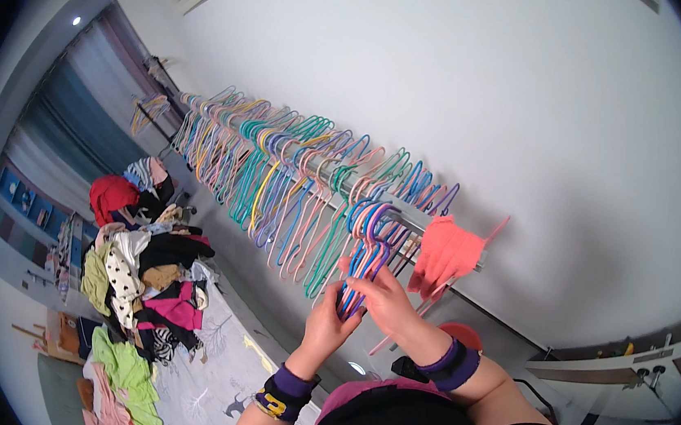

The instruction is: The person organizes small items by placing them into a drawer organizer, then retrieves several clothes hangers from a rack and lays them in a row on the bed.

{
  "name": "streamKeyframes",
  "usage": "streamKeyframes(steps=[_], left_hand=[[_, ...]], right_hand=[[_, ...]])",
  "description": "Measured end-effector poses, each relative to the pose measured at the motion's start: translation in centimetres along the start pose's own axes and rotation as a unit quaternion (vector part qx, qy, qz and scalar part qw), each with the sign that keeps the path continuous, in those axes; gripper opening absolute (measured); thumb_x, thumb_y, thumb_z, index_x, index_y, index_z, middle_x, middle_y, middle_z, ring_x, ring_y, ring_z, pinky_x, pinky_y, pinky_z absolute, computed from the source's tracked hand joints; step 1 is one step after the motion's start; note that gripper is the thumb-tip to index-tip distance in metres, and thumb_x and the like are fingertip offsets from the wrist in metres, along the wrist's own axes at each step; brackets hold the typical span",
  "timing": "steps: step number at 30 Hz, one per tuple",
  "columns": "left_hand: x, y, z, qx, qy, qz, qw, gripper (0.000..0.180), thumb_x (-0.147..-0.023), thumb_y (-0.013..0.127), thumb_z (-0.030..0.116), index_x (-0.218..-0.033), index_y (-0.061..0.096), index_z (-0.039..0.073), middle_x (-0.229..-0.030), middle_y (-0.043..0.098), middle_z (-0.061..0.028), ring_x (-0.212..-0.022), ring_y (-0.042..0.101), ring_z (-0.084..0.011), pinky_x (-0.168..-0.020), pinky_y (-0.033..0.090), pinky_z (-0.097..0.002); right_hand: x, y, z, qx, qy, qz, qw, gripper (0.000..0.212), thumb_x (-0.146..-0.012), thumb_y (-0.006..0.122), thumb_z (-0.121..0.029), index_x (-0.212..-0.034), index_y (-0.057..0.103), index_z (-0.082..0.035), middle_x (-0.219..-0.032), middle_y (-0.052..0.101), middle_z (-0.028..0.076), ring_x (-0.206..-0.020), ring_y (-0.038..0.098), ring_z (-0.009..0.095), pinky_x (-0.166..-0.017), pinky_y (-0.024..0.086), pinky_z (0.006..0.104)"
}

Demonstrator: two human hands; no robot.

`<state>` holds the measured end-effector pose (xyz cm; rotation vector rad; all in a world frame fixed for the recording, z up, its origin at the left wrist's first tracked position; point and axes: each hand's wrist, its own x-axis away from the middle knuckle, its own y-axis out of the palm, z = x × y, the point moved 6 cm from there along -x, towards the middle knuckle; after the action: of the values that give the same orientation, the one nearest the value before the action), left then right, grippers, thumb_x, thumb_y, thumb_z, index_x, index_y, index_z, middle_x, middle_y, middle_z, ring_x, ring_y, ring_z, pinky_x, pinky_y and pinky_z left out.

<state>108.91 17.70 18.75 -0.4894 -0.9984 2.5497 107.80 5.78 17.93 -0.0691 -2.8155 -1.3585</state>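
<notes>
A bundle of blue, pink and purple clothes hangers (366,252) is gathered between my two hands, hooks upward. My left hand (325,322) wraps round the lower part of the bundle. From the other side my right hand (389,303) closes on the same hangers, its thumb across them. The hooks overlap the rail (414,215) in view, and I cannot tell whether they hang on it. Many more hangers (279,166) in green, pink, yellow and blue line the rail to the far left. A coral garment (444,255) drapes near the rail's right end.
Left of the rail, a heap of mixed clothes (171,307) lies on a patterned bed (206,372). A light green garment (123,380) is at its near edge. A white cabinet (628,379) stands on the right, and a red round object (462,334) sits below the coral garment.
</notes>
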Motion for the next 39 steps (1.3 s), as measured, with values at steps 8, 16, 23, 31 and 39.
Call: streamKeyframes(steps=[8, 16, 23, 31, 39], left_hand=[[6.5, -2.6, -1.5, 0.008, -0.045, -0.006, 0.999, 0.055, -0.073, 0.074, 0.021, -0.120, 0.048, 0.007, -0.085, 0.064, -0.0164, -0.076, 0.065, -0.0350, -0.064, 0.051, -0.0395], [14.0, -5.2, -2.8, -0.001, -0.059, 0.008, 0.998, 0.051, -0.071, 0.071, 0.020, -0.116, 0.051, 0.007, -0.081, 0.063, -0.0152, -0.074, 0.063, -0.0341, -0.064, 0.050, -0.0399], [22.2, -7.3, -3.3, -0.006, -0.095, 0.025, 0.995, 0.052, -0.070, 0.074, 0.020, -0.115, 0.053, 0.007, -0.088, 0.064, -0.0141, -0.079, 0.064, -0.0330, -0.067, 0.051, -0.0386], [34.2, -8.6, -4.9, -0.008, -0.188, 0.094, 0.978, 0.045, -0.072, 0.071, 0.021, -0.111, 0.054, 0.006, -0.087, 0.065, -0.0155, -0.080, 0.063, -0.0353, -0.067, 0.051, -0.0420], [44.8, -9.4, -5.1, -0.006, -0.288, 0.201, 0.936, 0.042, -0.075, 0.073, 0.023, -0.110, 0.055, 0.006, -0.079, 0.065, -0.0161, -0.074, 0.064, -0.0352, -0.064, 0.050, -0.0412]], right_hand=[[5.0, 2.7, 3.6, 0.018, 0.110, -0.030, 0.993, 0.054, -0.088, 0.056, 0.001, -0.138, 0.034, -0.005, -0.140, 0.040, 0.010, -0.121, 0.046, 0.014, -0.097, 0.041, 0.0306], [9.4, 5.2, 7.8, -0.021, 0.188, -0.076, 0.979, 0.062, -0.088, 0.050, 0.008, -0.143, 0.025, -0.004, -0.142, 0.035, 0.015, -0.138, 0.029, 0.022, -0.108, 0.031, 0.0369], [14.5, 7.6, 12.1, 0.000, 0.257, -0.043, 0.966, 0.052, -0.089, 0.044, 0.007, -0.138, 0.032, -0.004, -0.138, 0.040, 0.015, -0.134, 0.034, 0.026, -0.111, 0.028, 0.0430], [20.6, 9.5, 20.2, 0.010, 0.377, -0.076, 0.923, 0.043, -0.089, 0.045, 0.006, -0.130, 0.038, -0.004, -0.134, 0.045, 0.015, -0.129, 0.040, 0.026, -0.111, 0.031, 0.0426], [25.6, 11.5, 28.4, 0.039, 0.486, -0.107, 0.867, 0.034, -0.086, 0.050, 0.007, -0.119, 0.044, 0.000, -0.121, 0.054, 0.016, -0.118, 0.051, 0.028, -0.103, 0.042, 0.0415]])
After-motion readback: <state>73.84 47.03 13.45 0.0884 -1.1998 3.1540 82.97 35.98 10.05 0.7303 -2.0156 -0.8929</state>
